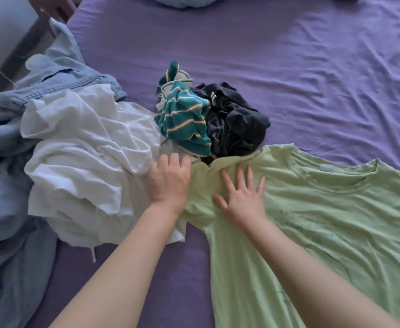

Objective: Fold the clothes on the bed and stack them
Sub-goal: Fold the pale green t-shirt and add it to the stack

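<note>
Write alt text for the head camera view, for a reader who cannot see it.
Two bare hands press flat on a light green T-shirt spread on a purple bed sheet, the left hand at its sleeve, the right hand beside it. Unfolded white, denim, teal striped and dark clothes lie heaped to the left.

Matt green cotton-like T-shirt [324, 209], faded denim [59, 74], creased purple cloth sheet [289, 67].

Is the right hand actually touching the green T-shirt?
Touching. The head view shows the right hand lying flat, fingers spread, on the green T-shirt near its sleeve, with no gap between them.
</note>
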Motion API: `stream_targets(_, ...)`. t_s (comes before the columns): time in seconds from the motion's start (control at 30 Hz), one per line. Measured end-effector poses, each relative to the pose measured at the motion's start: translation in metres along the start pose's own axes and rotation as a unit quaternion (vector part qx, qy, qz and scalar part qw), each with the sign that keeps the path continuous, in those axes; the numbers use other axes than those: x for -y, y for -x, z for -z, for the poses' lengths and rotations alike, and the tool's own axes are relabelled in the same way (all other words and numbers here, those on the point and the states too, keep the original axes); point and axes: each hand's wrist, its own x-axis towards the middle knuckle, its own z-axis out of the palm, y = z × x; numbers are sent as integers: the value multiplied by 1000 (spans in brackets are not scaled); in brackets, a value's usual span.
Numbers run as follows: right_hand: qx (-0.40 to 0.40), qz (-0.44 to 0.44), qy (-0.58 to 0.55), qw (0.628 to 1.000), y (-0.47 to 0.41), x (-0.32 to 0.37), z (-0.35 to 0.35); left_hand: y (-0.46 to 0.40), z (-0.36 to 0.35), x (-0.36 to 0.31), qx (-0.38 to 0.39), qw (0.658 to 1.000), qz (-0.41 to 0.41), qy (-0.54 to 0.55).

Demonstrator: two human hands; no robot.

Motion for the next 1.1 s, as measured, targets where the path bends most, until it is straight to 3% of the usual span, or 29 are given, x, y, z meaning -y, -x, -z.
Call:
stream_targets(0.13, -43, 32, -13, 998, 47, -16, -9, 30, -2, -21, -107, 993, -11, 53)
stream_targets(0.2, -62, 42, -7, 997, 83, -25, -21, 53, 2, -40, -123, 987, -36, 98)
stream_targets(0.3, -37, 74, 10, 997, 127, -31, -44, 94, 7, -69, -22, 980, -20, 199)
stream_targets(0.4, -20, 73, 28, 997, 132, -29, -55, 126, 10, -85, 144, 943, 74, 289)
stream_targets(0.5, -15, 64, 58, 996, 129, -28, -53, 150, 9, -95, 211, 878, 200, 379)
stream_targets(0.63, 16, 82, 64, 994, 152, -37, -67, 166, 24, -105, 244, 734, 386, 503)
stream_targets(0.7, 21, 85, 45, 995, 179, -41, -72, 178, 30, -111, 291, 665, 414, 549)
stream_targets(0.73, 26, 85, 38, 995, 194, -44, -75, 186, 34, -114, 312, 651, 409, 558)
stream_targets(0.93, 57, 60, 10, 997, 276, -61, -99, 255, 66, -116, 422, 619, 342, 567)
stream_targets(1.1, 72, 43, 3, 996, 307, -60, -107, 307, 76, -99, 432, 622, 314, 573)
